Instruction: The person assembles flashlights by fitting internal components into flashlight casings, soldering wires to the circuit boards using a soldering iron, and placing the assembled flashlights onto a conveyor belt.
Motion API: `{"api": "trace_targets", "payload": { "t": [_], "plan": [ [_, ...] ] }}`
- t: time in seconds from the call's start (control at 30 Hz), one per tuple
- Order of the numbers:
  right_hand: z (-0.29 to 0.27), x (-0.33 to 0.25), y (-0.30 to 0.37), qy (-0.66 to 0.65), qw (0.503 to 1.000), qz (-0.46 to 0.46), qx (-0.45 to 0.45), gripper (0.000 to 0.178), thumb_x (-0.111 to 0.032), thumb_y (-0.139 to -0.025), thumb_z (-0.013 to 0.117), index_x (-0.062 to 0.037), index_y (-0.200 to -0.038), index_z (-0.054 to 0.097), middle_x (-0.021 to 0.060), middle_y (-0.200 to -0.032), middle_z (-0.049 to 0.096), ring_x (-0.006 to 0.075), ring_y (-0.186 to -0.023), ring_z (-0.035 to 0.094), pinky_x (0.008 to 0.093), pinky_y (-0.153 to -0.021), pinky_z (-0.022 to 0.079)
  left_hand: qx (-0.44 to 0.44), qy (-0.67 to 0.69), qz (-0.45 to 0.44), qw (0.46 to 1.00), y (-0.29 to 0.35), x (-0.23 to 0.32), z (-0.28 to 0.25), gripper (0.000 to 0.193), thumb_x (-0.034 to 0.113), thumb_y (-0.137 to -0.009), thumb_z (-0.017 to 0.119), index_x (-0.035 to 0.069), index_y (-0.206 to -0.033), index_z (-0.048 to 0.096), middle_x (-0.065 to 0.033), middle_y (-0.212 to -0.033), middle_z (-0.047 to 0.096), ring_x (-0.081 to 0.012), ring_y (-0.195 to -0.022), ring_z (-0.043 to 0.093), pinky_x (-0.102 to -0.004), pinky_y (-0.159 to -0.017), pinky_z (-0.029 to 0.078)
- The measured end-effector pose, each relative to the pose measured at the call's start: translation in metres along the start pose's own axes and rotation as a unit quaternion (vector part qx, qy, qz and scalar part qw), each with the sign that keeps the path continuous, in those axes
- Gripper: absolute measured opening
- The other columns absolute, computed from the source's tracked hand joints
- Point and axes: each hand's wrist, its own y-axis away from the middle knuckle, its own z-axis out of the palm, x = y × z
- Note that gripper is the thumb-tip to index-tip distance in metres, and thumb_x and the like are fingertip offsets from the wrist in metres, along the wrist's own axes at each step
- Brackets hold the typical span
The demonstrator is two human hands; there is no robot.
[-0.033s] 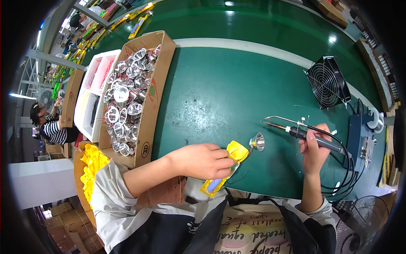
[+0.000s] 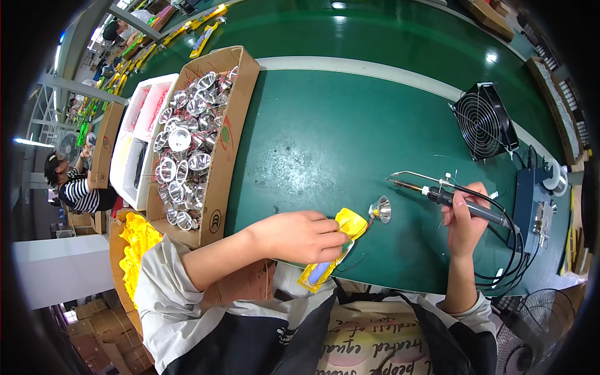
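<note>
My left hand [image 2: 306,237] is closed around the middle of a yellow plastic flashlight housing [image 2: 351,223]. A bluish-purple cylinder [image 2: 319,272], apparently a battery, shows in its near end. Thin wires run from the housing's far end to a small silver reflector [image 2: 382,210], which rests on the green bench just to the right. My right hand [image 2: 467,215] grips a soldering iron [image 2: 447,197] with a thin metal tube fixed along it. The iron's tip points left, above the bench and apart from the reflector. My left fingers hide part of the housing.
A cardboard box [image 2: 240,125] of wired reflectors stands left, beside a white foam tray [image 2: 119,164]. Yellow parts [image 2: 139,240] fill a lower box. At right are a black fan [image 2: 484,122], a blue soldering station [image 2: 528,197] and loose cables [image 2: 517,250]. A co-worker [image 2: 84,187] sits far left.
</note>
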Motion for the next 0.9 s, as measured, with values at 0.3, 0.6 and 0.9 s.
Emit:
{"api": "trace_targets", "payload": {
  "t": [0.3,0.6,0.9],
  "plan": [
    [0.000,0.000,-0.001,0.004,1.000,-0.001,-0.003,0.011,-0.006,-0.078,0.052,-0.0016,-0.077,0.042,0.0064,-0.060,0.050,0.0063,-0.042,0.043,0.0173,-0.040,0.034,0.003,0.046,-0.039,0.998,0.002,0.000,0.000,0.017,0.012,-0.068,0.054,0.014,-0.084,0.051,-0.0002,-0.092,0.050,-0.0136,-0.087,0.049,-0.0248,-0.069,0.041],
    [0.002,0.000,0.000,0.011,1.000,-0.002,-0.001,0.011,-0.007,-0.078,0.052,-0.0018,-0.077,0.042,0.0054,-0.060,0.049,0.0065,-0.042,0.043,0.0174,-0.039,0.034,-0.003,0.010,-0.090,0.996,0.001,0.006,-0.003,0.014,0.015,-0.069,0.052,0.014,-0.083,0.049,-0.0014,-0.098,0.049,-0.0133,-0.090,0.048,-0.0254,-0.073,0.039],
    [0.004,0.002,0.002,0.005,1.000,0.003,-0.017,0.011,-0.006,-0.077,0.052,-0.0019,-0.078,0.042,0.0055,-0.061,0.049,0.0064,-0.043,0.042,0.0173,-0.039,0.034,0.060,0.031,-0.123,0.990,0.020,0.012,0.020,0.016,0.017,-0.071,0.055,0.007,-0.082,0.048,-0.0051,-0.100,0.051,-0.0200,-0.091,0.052,-0.0293,-0.072,0.044]
  ]
}}
